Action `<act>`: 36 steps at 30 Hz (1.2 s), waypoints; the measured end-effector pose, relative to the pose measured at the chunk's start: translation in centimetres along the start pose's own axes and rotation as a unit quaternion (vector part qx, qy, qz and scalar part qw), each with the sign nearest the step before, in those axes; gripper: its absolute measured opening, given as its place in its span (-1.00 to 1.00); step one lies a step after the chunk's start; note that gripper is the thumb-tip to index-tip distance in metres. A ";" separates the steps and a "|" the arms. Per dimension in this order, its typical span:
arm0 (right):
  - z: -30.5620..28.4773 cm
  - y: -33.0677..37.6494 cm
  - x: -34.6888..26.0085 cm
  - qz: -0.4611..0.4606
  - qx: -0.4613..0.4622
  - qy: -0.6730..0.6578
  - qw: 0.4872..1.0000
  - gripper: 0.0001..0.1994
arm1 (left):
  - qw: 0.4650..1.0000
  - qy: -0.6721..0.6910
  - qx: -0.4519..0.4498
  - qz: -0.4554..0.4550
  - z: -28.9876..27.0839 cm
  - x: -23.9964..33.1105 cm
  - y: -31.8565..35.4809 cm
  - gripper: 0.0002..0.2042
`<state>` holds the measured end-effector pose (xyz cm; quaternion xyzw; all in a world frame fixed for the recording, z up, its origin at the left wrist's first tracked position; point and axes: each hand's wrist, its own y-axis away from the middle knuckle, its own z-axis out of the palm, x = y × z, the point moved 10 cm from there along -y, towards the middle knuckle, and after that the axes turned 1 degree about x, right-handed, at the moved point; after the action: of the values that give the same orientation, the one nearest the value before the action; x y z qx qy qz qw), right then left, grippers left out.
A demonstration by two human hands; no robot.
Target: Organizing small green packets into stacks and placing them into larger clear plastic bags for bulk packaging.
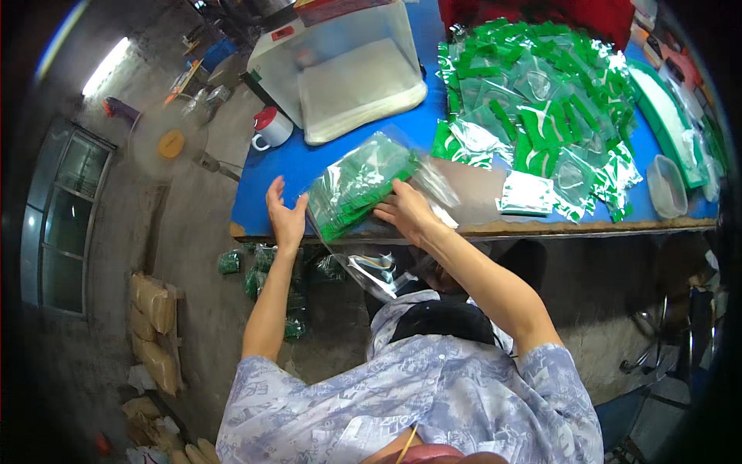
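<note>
A clear plastic bag (pixel 359 182) filled with a stack of green packets lies tilted at the front edge of the blue table. My right hand (pixel 406 210) grips its right side, thumb on top and fingers curled at the edge. Beside the bag's left edge, my left hand (pixel 287 216) is open, its fingers spread and thumb near the plastic. Part of the bag's loose clear end (pixel 375 272) hangs over the table edge towards my lap. On the right, a large heap of small green-and-clear packets (pixel 541 108) covers the table, with a small stack of packets (pixel 527 193) before it.
A stack of clear bags (pixel 359 89) lies by a whitish box (pixel 274 66) at the back. Left of it stands a white mug (pixel 272 129) with a red top. A clear tub (pixel 666 187) and green tray (pixel 671 124) sit at right. Filled bags (pixel 263 259) lie below the table.
</note>
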<state>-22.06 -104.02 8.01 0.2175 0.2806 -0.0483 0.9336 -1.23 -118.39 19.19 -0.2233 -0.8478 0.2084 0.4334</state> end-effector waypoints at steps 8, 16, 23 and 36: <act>0.4 3.7 -0.1 -0.079 -0.057 0.020 0.995 -0.44 | 0.885 -0.052 -0.338 0.315 11.1 10.3 2.2 -0.66; 1.5 12.5 6.2 0.023 -0.168 0.230 0.958 -0.52 | 0.855 -0.087 -0.417 0.297 17.2 10.8 2.1 -0.54; 5.4 20.0 -3.2 -0.091 -0.326 0.488 0.804 -0.66 | 0.936 -0.106 -0.260 0.214 9.7 7.4 -0.1 -0.51; -10.3 14.4 -23.9 -0.467 0.329 0.729 0.377 -0.10 | 0.934 -0.261 -0.209 0.128 9.1 7.1 0.4 -0.34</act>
<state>-44.22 -87.38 18.79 0.2931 0.8722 -0.3880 0.0529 -12.39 -115.55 18.63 -0.3533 -0.9197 0.1307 0.1105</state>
